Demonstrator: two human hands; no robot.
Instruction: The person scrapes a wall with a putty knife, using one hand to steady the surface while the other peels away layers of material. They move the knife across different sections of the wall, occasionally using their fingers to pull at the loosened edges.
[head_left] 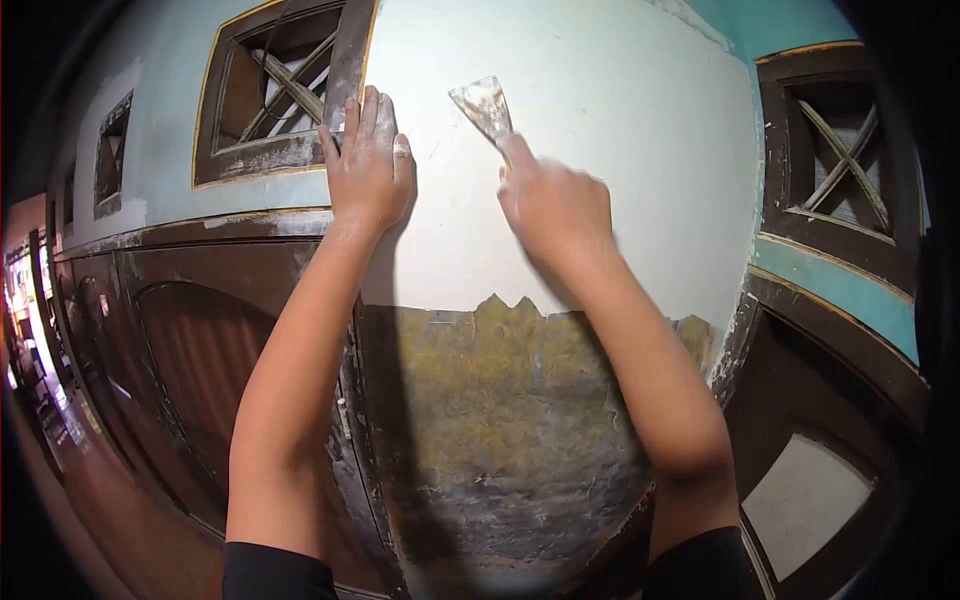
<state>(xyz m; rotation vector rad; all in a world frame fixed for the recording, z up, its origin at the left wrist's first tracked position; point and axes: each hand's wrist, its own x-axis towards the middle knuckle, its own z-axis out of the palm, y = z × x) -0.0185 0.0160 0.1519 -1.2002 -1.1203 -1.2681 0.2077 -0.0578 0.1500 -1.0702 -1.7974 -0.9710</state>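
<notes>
My right hand (pixel 560 205) is wrapped round the handle of a putty knife (pixel 486 105), its broad, stained blade pointing up and left over the white wall (pixel 620 110). Dusted with white powder, my left hand (pixel 370 165) lies flat near the left edge of that wall, fingers stretched upward. Its fingertips overlap the dark wooden frame of the window (pixel 345 70) beside it. Below the white surface, the wall changes to a rough, mottled yellow-grey patch (pixel 480 390) with a jagged upper border.
Dark wooden doors (pixel 200 300) run along the left under light-blue wall. At right, beyond the corner, are another cross-braced window (pixel 840 150) and a dark door (pixel 800 390) with a pale panel. A reddish floor (pixel 130 510) stretches toward a bright opening at far left.
</notes>
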